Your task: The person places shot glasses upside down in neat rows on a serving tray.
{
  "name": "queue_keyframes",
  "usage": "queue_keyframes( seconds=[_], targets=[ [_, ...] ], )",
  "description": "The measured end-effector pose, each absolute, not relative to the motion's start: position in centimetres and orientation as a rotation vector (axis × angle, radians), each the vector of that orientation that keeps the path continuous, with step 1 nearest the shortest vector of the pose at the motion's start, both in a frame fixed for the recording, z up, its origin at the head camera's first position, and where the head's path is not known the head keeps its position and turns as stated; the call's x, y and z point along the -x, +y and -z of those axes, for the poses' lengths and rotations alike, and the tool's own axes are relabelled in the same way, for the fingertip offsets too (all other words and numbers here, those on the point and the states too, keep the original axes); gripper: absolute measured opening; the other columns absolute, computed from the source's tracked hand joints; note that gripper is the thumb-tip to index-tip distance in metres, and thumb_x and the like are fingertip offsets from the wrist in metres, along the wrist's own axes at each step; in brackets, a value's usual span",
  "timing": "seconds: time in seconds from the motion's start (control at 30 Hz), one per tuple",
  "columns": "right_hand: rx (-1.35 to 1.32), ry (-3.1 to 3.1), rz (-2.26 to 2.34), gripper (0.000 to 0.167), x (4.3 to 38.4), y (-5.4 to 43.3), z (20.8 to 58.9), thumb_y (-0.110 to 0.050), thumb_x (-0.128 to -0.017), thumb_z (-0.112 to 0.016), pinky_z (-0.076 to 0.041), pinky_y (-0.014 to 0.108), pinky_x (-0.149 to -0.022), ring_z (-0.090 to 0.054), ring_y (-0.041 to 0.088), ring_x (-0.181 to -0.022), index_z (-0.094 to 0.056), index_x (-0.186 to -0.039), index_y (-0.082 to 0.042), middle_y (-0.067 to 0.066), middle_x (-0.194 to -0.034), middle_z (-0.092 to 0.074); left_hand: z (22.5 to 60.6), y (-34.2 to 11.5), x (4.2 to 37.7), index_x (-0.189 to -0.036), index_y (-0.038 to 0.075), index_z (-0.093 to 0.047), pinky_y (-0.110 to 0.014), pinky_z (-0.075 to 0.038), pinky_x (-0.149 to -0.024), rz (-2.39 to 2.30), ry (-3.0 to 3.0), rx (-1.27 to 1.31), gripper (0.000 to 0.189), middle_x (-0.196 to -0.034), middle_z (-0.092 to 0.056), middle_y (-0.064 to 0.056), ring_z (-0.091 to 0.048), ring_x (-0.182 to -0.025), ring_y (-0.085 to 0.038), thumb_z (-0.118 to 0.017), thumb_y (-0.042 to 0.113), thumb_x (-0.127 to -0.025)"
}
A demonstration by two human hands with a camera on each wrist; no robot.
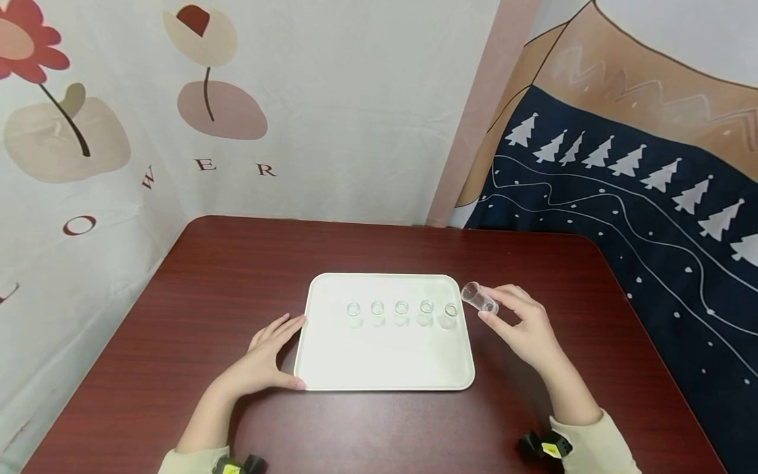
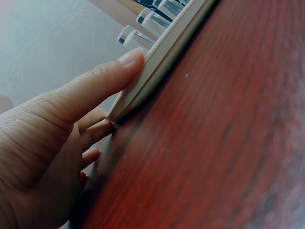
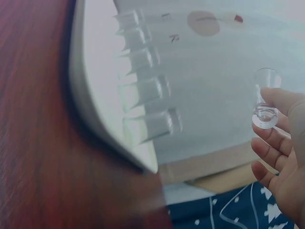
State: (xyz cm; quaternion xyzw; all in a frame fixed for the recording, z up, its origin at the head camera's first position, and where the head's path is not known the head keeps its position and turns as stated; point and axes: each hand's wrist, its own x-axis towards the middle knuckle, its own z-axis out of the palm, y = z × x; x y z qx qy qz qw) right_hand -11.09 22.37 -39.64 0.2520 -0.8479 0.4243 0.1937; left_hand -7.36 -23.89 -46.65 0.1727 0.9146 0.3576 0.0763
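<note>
In the head view my right hand pinches a small clear shot glass between thumb and fingers. The glass is tilted, in the air by the right edge of the white tray. The right wrist view shows the thumb on the held shot glass, its thick base toward the palm side. My left hand rests at the tray's left edge, fingers spread and thumb near the front corner. Several clear shot glasses stand upright in a row across the tray; close up, the left thumb lies against the rim.
The tray lies on a dark red wooden table with rounded far corners. Behind it hang a pale printed curtain and a dark blue cloth with white trees. A black wrist device sits at each sleeve.
</note>
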Motion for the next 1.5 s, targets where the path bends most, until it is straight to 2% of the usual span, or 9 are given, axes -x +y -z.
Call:
queue_keyframes(
  seconds=[0.2, 0.4, 0.7, 1.17, 1.33, 1.5],
  targets=[
    [-0.796, -2.294, -1.199, 0.047, 10.8, 20.6, 38.3, 0.013, -0.067, -0.078, -0.042, 0.015, -0.082, -0.056, 0.016, -0.09, -0.068, -0.112, 0.002, 0.011, -0.099, -0.064, 46.6, -23.8, 7.3, -0.15, 0.011, -0.032, -0.066, -0.009, -0.099, -1.076, 2.737, -0.516, 0.118, -0.152, -0.032, -0.012, -0.013, -0.14, -0.039, -0.086, 0.053, -0.055],
    [-0.842, -2.233, -1.284, 0.047, 11.1, 19.5, 38.1, 0.009, -0.064, -0.083, -0.044, 0.019, -0.085, -0.058, 0.015, -0.093, -0.072, -0.107, -0.004, 0.005, -0.099, -0.066, 46.5, -23.8, 7.3, -0.15, 0.01, -0.032, -0.067, -0.01, -0.098, -1.076, 2.738, -0.509, 0.118, -0.152, -0.032, -0.013, -0.013, -0.139, -0.04, -0.086, 0.053, -0.055],
    [-0.894, -2.225, -1.385, 0.038, 11.1, 16.0, 37.6, 0.004, -0.065, -0.084, -0.045, 0.022, -0.084, -0.058, 0.014, -0.094, -0.072, -0.099, -0.008, 0.002, -0.099, -0.067, 46.6, -23.8, 7.3, -0.15, 0.011, -0.032, -0.067, -0.01, -0.098, -1.074, 2.742, -0.509, 0.118, -0.152, -0.031, -0.013, -0.013, -0.14, -0.039, -0.086, 0.053, -0.054],
    [-1.116, -2.214, -1.432, 0.031, 12.2, 10.0, 37.6, -0.005, -0.073, -0.082, -0.043, 0.034, -0.086, -0.057, 0.017, -0.097, -0.073, -0.102, -0.009, -0.001, -0.1, -0.067, 46.7, -23.9, 7.2, -0.15, 0.01, -0.032, -0.067, -0.011, -0.098, -1.074, 2.744, -0.519, 0.118, -0.152, -0.031, -0.013, -0.013, -0.139, -0.039, -0.086, 0.054, -0.055],
    [-1.184, -2.223, -1.403, 0.031, 13.2, 8.0, 38.1, -0.009, -0.073, -0.083, -0.043, 0.032, -0.083, -0.055, 0.013, -0.097, -0.073, -0.103, -0.011, -0.004, -0.099, -0.067, 46.7, -23.9, 7.2, -0.15, 0.01, -0.032, -0.067, -0.011, -0.098, -1.079, 2.746, -0.519, 0.118, -0.152, -0.032, -0.013, -0.013, -0.139, -0.039, -0.086, 0.053, -0.054],
    [-1.215, -2.28, -1.362, 0.034, 14.1, 6.1, 38.5, -0.013, -0.075, -0.082, -0.039, 0.033, -0.091, -0.055, 0.009, -0.097, -0.073, -0.108, -0.01, -0.006, -0.101, -0.067, 46.8, -23.9, 7.3, -0.15, 0.01, -0.033, -0.067, -0.011, -0.098, -1.087, 2.756, -0.517, 0.118, -0.151, -0.033, -0.012, -0.014, -0.139, -0.039, -0.087, 0.053, -0.054]
  ],
)
